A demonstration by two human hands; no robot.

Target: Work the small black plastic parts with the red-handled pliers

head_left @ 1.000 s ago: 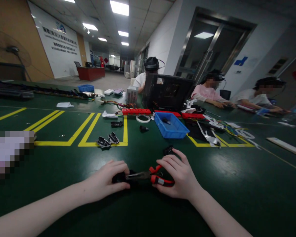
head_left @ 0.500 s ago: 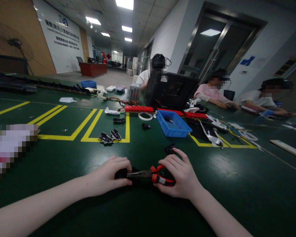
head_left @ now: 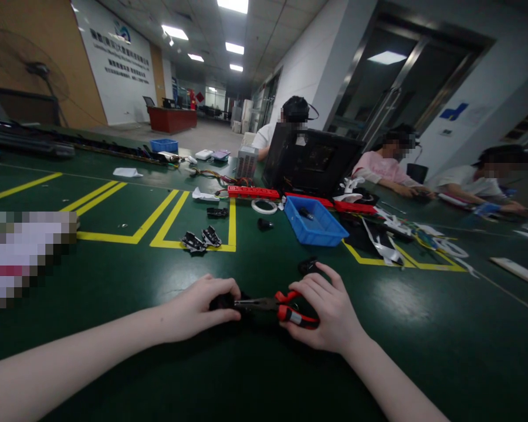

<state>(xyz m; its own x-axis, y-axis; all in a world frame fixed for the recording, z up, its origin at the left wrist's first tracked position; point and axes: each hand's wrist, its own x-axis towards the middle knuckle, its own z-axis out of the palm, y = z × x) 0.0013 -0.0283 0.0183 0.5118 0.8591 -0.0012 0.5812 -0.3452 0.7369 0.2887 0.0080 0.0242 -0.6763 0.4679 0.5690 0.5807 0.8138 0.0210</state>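
Note:
My right hand [head_left: 323, 308] is closed around the red and black handles of long-nose pliers [head_left: 264, 303], whose jaws point left. The tips of the jaws reach a small black part [head_left: 221, 302] in my left hand [head_left: 206, 308]. Thumb and fingers of that hand curl about the part and cover most of it, so its kind does not show. Just beyond my right fingertips lies a black plastic piece [head_left: 307, 266] on the green table [head_left: 255, 375]. Whether the jaws grip the part or only touch it, I cannot tell.
Ahead stands a blue bin [head_left: 321, 231] with a dark piece inside. Left of it lie a black piece [head_left: 264, 224], a white ring [head_left: 264, 206] and opened black-and-silver parts [head_left: 193, 242]. Red power strips [head_left: 253, 192] and a black computer case [head_left: 314, 158] stand behind. Several people sit across.
The whole view has shifted slightly, so the scene sits a little further right. Both hands keep their hold on the part and pliers, with hardly any movement between them.

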